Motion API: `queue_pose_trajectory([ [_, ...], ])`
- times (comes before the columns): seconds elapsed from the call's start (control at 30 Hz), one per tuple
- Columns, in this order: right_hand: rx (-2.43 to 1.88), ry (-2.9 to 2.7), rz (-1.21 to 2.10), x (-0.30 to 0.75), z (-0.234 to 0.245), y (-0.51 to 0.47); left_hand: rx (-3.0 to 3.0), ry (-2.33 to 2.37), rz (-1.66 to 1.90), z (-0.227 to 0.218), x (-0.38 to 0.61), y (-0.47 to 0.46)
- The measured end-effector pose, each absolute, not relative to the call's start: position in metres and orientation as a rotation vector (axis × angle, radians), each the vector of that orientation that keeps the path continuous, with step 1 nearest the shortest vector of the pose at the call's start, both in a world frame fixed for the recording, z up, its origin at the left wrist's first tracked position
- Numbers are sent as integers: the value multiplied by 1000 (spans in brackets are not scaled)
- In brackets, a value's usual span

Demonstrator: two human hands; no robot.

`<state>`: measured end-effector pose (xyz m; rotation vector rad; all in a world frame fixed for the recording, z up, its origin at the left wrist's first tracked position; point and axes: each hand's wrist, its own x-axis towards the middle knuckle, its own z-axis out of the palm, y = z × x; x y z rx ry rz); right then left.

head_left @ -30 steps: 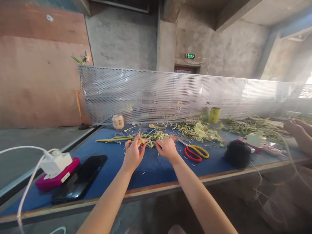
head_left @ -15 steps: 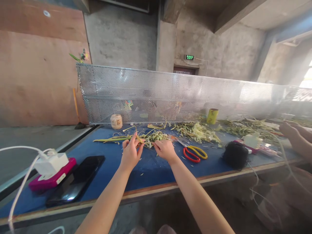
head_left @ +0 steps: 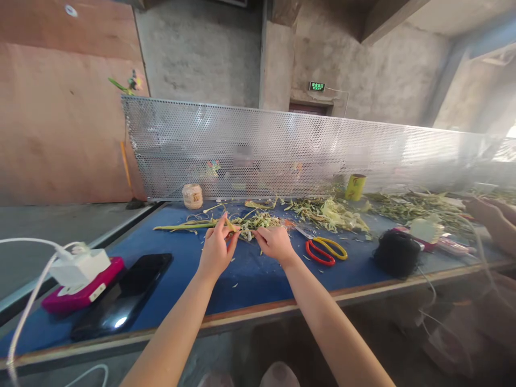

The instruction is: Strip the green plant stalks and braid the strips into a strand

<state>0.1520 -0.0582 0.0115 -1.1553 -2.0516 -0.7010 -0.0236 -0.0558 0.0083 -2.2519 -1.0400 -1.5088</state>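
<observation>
In the head view my left hand pinches a yellowish dried leaf strip between thumb and fingers, with one finger raised. My right hand is closed in a pinch just to the right of it. Whatever sits between its fingertips is too small to make out. Behind both hands lies a heap of pale green plant scraps. A long yellow-green stalk stretches left from my left hand. Scissors with one red and one yellow handle rest right of my right hand.
On the blue tabletop are a phone, a magenta power strip, a twine roll, a yellow-green cylinder, a leaf pile and a black bundle. A perforated metal screen stands behind. Another person's hand is far right.
My view has shifted slightly, so the tabletop things sit a little differently. Both hands stay in nearly the same pinching pose over the plant scraps.
</observation>
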Motion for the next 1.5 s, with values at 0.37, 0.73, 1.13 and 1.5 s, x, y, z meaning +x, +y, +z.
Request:
queue_pose_trajectory([
  [0.37,-1132,-2065,-698,151,12,-59,-2293,-1072,-1448,7,-25,-54],
  [0.73,-1210,-2193,-675,149,12,-61,-2381,-1214,-1302,9,-24,-52],
  [1.13,-1364,-2236,-609,161,16,-58,-2513,-1172,-1196,8,-30,-52],
  [1.5,-1275,-2198,-519,166,15,-58,-2501,-1155,-1245,8,-27,-55],
])
